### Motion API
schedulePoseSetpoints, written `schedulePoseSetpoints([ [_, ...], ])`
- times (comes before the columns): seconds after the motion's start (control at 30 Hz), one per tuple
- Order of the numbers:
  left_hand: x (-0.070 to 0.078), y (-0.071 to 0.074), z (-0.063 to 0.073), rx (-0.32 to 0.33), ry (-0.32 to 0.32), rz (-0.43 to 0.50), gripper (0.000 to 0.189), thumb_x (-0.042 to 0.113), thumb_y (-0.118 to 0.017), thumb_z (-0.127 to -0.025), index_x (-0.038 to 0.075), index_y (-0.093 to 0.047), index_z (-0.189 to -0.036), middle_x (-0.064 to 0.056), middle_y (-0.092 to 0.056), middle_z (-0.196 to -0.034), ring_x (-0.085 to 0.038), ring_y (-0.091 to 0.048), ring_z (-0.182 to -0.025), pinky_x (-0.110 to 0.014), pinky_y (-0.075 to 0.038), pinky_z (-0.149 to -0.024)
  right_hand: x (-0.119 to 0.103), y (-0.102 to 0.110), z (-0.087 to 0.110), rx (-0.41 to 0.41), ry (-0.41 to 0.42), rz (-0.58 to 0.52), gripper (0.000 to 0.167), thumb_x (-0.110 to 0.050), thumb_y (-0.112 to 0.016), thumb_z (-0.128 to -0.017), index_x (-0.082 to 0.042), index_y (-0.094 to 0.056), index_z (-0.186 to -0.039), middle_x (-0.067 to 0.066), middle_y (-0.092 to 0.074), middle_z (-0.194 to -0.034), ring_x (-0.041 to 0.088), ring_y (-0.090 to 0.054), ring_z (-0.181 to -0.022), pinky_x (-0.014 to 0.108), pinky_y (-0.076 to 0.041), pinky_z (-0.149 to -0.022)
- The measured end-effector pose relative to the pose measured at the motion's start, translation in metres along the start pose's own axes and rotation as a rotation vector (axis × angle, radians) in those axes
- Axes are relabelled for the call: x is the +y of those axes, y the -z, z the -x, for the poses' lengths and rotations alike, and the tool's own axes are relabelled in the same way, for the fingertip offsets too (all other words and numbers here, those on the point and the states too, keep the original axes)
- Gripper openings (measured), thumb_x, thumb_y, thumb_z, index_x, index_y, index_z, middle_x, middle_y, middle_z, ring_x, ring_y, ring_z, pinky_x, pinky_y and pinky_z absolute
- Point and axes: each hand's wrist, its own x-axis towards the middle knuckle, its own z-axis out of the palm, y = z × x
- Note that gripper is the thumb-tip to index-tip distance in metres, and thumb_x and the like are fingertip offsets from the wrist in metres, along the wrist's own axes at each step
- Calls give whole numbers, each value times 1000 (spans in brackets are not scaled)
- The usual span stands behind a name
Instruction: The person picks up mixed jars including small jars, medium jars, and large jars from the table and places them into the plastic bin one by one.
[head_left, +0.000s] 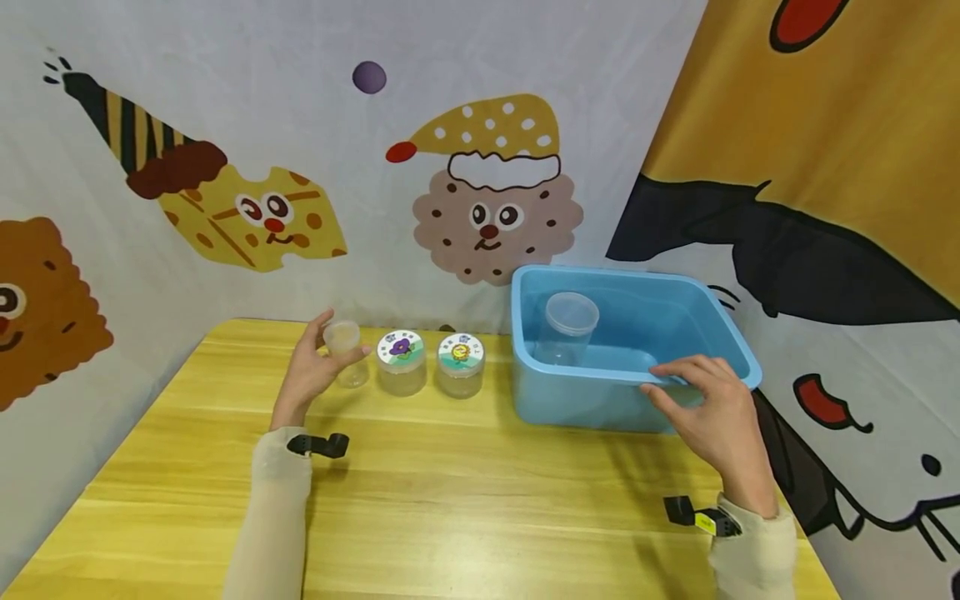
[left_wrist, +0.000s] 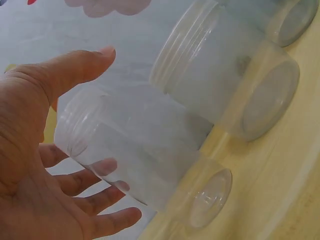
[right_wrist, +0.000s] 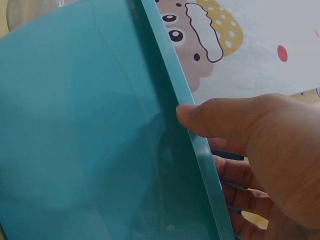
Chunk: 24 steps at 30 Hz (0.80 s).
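Observation:
At the table's back left, my left hand [head_left: 315, 364] spreads its thumb and fingers around a small clear jar [head_left: 345, 350]. The left wrist view shows the thumb apart from the upright jar [left_wrist: 140, 145], with fingers behind it; contact is unclear. Beside it stand a jar with a purple-flower top [head_left: 401, 367] and another with a yellow-flower top [head_left: 461, 367]. My right hand [head_left: 716, 417] holds the front rim of a blue plastic bin [head_left: 592, 396], thumb and fingers on opposite sides of the rim [right_wrist: 170, 75]. A larger clear container [head_left: 567, 329] stands inside the bin.
The wooden table [head_left: 450, 508] ends at a cloth backdrop [head_left: 420, 42] printed with cartoon figures, close behind the jars and bin. Each wrist wears a small black camera mount, such as the left one [head_left: 322, 445].

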Motion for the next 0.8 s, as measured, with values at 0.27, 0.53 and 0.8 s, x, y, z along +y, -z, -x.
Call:
schedulePoseSetpoints([
  [0.27,-7,1,-1,6,8,-18,97,40,-82,-87,16,-27,-163,-18,-40,-158,-44,-38,-144,-58,-46,-105,1,0,0,-1,0,8,23,-18,-88,-81,-16,-80,-103,2,-74,-100,22,-56,-99,28,-38,-74],
  [0.53,-11,-2,-1,79,2,-32,76,33,-83,-87,12,-47,-151,-17,-51,-150,-42,-45,-137,-56,-45,-104,0,0,0,6,8,1,23,-18,-88,-81,-16,-80,-103,2,-74,-100,22,-57,-99,28,-38,-75],
  [0.8,-11,-2,0,103,-3,-46,75,34,-84,-87,12,-49,-149,-17,-54,-148,-41,-47,-135,-55,-46,-104,0,-1,1,0,0,7,23,-18,-88,-81,-15,-80,-103,3,-74,-100,23,-57,-100,29,-38,-75],
])
